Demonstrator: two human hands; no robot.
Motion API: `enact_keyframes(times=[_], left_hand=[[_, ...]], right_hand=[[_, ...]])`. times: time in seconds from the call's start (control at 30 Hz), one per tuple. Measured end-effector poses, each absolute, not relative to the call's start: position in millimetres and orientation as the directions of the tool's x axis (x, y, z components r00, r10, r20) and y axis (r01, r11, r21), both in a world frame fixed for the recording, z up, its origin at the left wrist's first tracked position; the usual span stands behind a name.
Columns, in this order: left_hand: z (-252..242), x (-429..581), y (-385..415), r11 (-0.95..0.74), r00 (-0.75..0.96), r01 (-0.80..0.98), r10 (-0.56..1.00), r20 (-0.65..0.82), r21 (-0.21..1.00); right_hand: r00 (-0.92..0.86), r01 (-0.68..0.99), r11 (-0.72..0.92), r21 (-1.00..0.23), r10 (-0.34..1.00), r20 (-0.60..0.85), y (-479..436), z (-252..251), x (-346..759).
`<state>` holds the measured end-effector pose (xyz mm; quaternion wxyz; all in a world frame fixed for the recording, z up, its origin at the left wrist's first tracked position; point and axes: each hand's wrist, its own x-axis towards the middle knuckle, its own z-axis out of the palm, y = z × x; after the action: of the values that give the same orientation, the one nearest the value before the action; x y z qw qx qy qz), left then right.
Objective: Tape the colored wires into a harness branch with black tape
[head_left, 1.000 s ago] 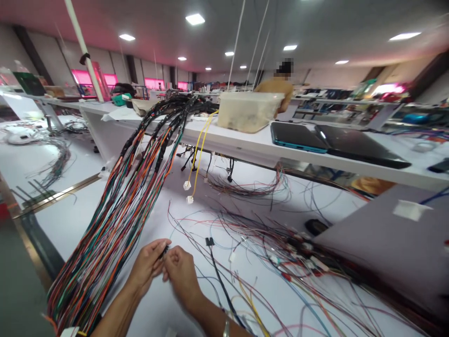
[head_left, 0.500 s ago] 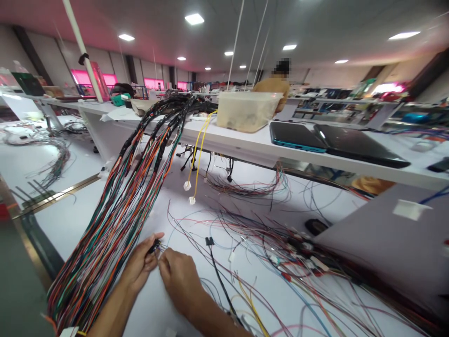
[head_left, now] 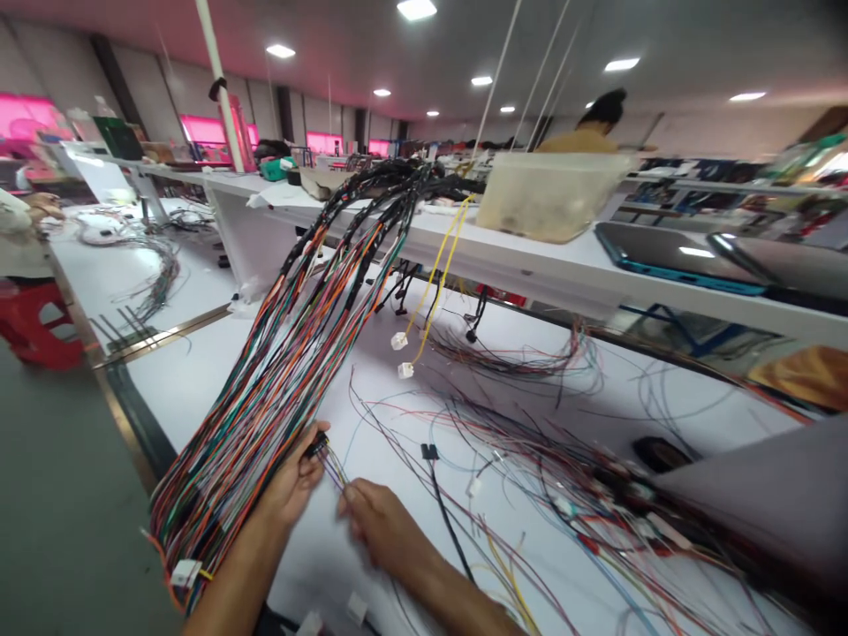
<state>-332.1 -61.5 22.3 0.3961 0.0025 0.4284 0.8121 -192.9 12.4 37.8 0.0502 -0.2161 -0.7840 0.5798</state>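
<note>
My left hand (head_left: 297,481) is closed on a small black connector (head_left: 316,443), held just above the white table. Several thin wires (head_left: 336,470), some purple and some yellowish, run from the connector to my right hand (head_left: 374,521). The fingers of that hand are pinched round these wires a short way from the connector. Beside my left forearm hangs a thick bundle of coloured wires (head_left: 265,380), draped down from the shelf. A white connector (head_left: 186,572) sits at its lower end. Right of my hands lies a black cable with a black connector (head_left: 430,451).
Loose wires (head_left: 530,459) spread over the table's right side. Two yellow wires with white connectors (head_left: 405,370) dangle from the shelf (head_left: 530,278). On the shelf stand a translucent bin (head_left: 553,194) and a dark tablet-like device (head_left: 676,252). A co-worker (head_left: 583,128) is beyond; another person (head_left: 19,230) is at far left.
My right hand has moved away from the connector, with a longer stretch of wires now showing between the hands. My view has turned left, so the scene sits further right.
</note>
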Motion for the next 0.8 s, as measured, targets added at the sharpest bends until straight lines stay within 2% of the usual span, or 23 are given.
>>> enact_keyframes(times=[0.07,0.17,0.23,0.27,0.33,0.4,0.47,0.53,0.63,0.8], left_hand=[[19.0,-335.1,-61.8,-0.337,-0.686,-0.655,0.641,-0.345,0.676],[16.6,-339.3,-62.3,-0.358,-0.668,-0.681,0.66,-0.343,0.638],[16.6,-341.2,-62.8,-0.36,-0.642,-0.704,0.691,-0.333,0.612],[16.8,-341.8,-63.0,-0.356,-0.627,-0.715,0.707,-0.328,0.601],[17.2,-342.3,-63.2,-0.341,-0.599,-0.733,0.733,-0.322,0.588],[17.5,-342.3,-63.3,-0.325,-0.579,-0.743,0.751,-0.318,0.586],[17.6,-342.3,-62.9,-0.311,-0.57,-0.743,0.758,-0.316,0.593],[17.7,-342.3,-62.2,-0.301,-0.571,-0.736,0.758,-0.316,0.607],[18.0,-341.8,-60.2,-0.28,-0.571,-0.723,0.756,-0.319,0.632],[19.3,-338.7,-56.9,-0.245,-0.576,-0.698,0.75,-0.324,0.673]], right_hand=[[-0.907,0.306,0.215,-0.927,0.361,-0.216,12.6,39.2,-169.4],[-0.941,0.304,0.296,-0.906,0.241,-0.237,23.4,51.2,-135.2],[-0.961,0.258,0.351,-0.9,0.19,-0.201,39.8,61.2,-126.9],[-0.962,0.237,0.387,-0.891,0.221,-0.16,50.2,64.6,-129.4],[-0.914,0.261,0.484,-0.835,0.402,-0.052,72.4,65.2,-146.4],[-0.811,0.382,0.546,-0.746,0.585,0.013,90.7,57.1,-173.2],[-0.757,0.438,0.529,-0.727,0.653,0.019,100.7,44.8,-199.6],[-0.747,0.433,0.494,-0.754,0.665,0.007,102.5,35.2,-217.6],[-0.792,0.361,0.426,-0.83,0.609,-0.032,97.9,37.1,-225.4],[-0.93,0.203,0.286,-0.937,0.357,-0.092,92.5,77.9,-235.1]])
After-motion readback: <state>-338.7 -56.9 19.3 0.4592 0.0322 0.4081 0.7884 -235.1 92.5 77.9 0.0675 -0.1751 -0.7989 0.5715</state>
